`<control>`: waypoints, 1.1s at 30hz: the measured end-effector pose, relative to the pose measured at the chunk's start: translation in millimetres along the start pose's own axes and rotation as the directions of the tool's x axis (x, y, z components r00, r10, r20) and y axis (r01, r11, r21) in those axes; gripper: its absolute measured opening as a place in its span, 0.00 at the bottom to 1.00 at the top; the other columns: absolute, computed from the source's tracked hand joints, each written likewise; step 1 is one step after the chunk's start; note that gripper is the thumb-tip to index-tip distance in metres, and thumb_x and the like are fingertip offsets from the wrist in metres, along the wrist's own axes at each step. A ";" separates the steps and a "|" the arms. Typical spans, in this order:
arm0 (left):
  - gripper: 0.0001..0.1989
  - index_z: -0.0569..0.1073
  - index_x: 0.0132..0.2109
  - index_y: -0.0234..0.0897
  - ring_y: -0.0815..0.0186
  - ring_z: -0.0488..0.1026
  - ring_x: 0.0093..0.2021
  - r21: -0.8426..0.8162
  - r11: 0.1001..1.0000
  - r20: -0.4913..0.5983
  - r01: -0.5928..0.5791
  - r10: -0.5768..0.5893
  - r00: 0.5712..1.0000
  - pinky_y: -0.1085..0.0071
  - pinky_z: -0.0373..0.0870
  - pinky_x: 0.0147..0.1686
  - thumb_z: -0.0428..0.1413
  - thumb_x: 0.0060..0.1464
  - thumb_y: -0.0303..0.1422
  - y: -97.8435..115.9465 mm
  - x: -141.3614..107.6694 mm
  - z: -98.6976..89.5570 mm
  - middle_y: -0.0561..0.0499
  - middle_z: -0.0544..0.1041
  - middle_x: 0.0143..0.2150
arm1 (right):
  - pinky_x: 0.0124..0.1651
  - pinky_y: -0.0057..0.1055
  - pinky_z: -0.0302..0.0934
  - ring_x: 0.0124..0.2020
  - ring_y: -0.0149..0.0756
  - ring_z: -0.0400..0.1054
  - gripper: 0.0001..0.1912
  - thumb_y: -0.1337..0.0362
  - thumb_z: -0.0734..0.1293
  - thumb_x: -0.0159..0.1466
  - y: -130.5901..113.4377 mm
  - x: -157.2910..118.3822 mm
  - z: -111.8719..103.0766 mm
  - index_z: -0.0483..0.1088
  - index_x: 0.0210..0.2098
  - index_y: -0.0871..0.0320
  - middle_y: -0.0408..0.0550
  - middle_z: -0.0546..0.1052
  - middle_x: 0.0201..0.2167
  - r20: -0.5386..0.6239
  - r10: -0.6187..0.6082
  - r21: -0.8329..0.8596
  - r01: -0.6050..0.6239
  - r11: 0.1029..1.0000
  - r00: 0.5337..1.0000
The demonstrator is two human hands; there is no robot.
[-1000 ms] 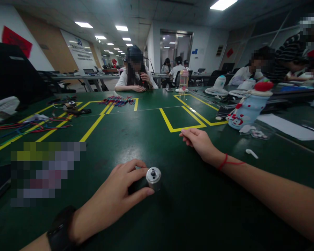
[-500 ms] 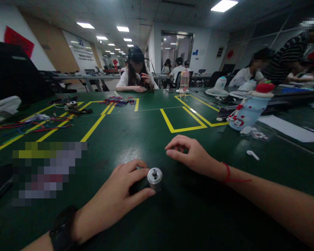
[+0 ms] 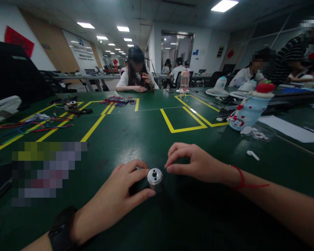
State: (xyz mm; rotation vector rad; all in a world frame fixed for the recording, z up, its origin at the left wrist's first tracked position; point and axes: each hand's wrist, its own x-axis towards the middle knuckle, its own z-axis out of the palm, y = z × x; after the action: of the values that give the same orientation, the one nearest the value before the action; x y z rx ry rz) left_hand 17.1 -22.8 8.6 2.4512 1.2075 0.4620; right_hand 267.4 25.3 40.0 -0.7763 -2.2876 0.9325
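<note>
A small silver cylindrical motor (image 3: pixel 155 182) stands upright on the green table in front of me. Its flat top face shows a dark centre and small holes. My left hand (image 3: pixel 120 191) grips it from the left, thumb on the near side and fingers on the far side. Just right of the motor, apart from it, is my right hand (image 3: pixel 189 162). Its thumb and index fingertips are pinched together, and whatever may be between them is too small to make out.
A white earbud (image 3: pixel 252 155) and a blue bottle (image 3: pixel 249 109) are on the right, beside white paper (image 3: pixel 290 128). Wire bundles (image 3: pixel 117 101) lie across the far left side. Yellow tape (image 3: pixel 189 130) marks the green table (image 3: pixel 136 139). A person (image 3: pixel 136 73) sits opposite.
My right hand has come down and nearer, its fingertips now pinched beside the motor. The small raised piece on the motor's top no longer shows. My left hand keeps its place.
</note>
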 end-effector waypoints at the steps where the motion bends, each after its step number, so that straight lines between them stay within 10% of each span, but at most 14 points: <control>1: 0.12 0.70 0.51 0.49 0.57 0.65 0.50 0.000 1.000 0.003 0.001 -0.001 1.000 0.60 0.62 0.49 0.56 0.60 0.40 -1.7 0.5 0.2 0.52 0.67 0.51 | 0.44 0.30 0.60 0.39 0.31 0.67 0.08 0.60 0.70 0.59 4.0 -0.5 -0.8 0.77 0.35 0.58 0.45 0.72 0.37 0.071 -0.002 -0.024 0.004 1.000 0.997; 14: 0.11 0.70 0.49 0.48 0.58 0.66 0.49 -0.008 1.000 0.007 0.003 -0.003 1.000 0.60 0.63 0.48 0.56 0.60 0.40 -3.6 5.7 2.4 0.52 0.67 0.50 | 0.48 0.35 0.56 0.44 0.35 0.64 0.10 0.56 0.70 0.59 19.6 -2.7 2.5 0.78 0.39 0.51 0.45 0.71 0.41 0.268 0.003 -0.160 0.042 0.986 0.963; 20: 0.11 0.70 0.49 0.48 0.58 0.65 0.49 -0.016 1.000 -0.002 -0.002 0.002 1.000 0.60 0.63 0.48 0.56 0.60 0.40 2.3 -4.8 -1.1 0.52 0.67 0.51 | 0.41 0.31 0.61 0.37 0.33 0.68 0.13 0.56 0.68 0.60 23.2 -1.4 -13.2 0.76 0.36 0.59 0.47 0.74 0.36 -0.116 0.167 0.075 -0.159 0.984 0.979; 25: 0.11 0.69 0.50 0.48 0.57 0.65 0.50 -0.029 1.000 0.000 0.007 -0.007 1.000 0.60 0.63 0.49 0.55 0.61 0.40 1.8 -4.1 5.5 0.52 0.67 0.52 | 0.32 0.30 0.58 0.28 0.31 0.65 0.16 0.54 0.67 0.59 73.4 -1.3 -34.2 0.75 0.34 0.62 0.46 0.74 0.27 -0.483 0.335 0.102 -0.328 0.939 0.809; 30: 0.13 0.70 0.51 0.48 0.56 0.65 0.51 -0.025 1.000 -0.027 0.002 -0.003 1.000 0.59 0.63 0.51 0.56 0.60 0.39 7.5 -3.1 6.0 0.51 0.67 0.53 | 0.31 0.30 0.58 0.27 0.31 0.64 0.17 0.54 0.65 0.60 84.4 -4.7 -39.8 0.74 0.35 0.63 0.46 0.73 0.27 -0.495 0.328 0.089 -0.328 0.940 0.805; 33: 0.12 0.71 0.50 0.46 0.56 0.66 0.50 -0.031 1.000 -0.034 0.001 -0.002 0.999 0.59 0.64 0.50 0.56 0.60 0.39 8.1 -2.7 4.0 0.50 0.68 0.51 | 0.32 0.30 0.58 0.28 0.31 0.64 0.13 0.56 0.68 0.58 60.8 -6.2 -32.5 0.75 0.34 0.62 0.46 0.74 0.28 -0.327 0.260 -0.003 -0.276 0.961 0.909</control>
State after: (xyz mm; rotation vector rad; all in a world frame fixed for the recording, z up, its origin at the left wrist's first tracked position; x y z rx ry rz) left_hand 22.8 -30.2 8.5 2.4252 1.2069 0.5198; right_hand 311.5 71.3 12.9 -1.1958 -1.9527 0.7968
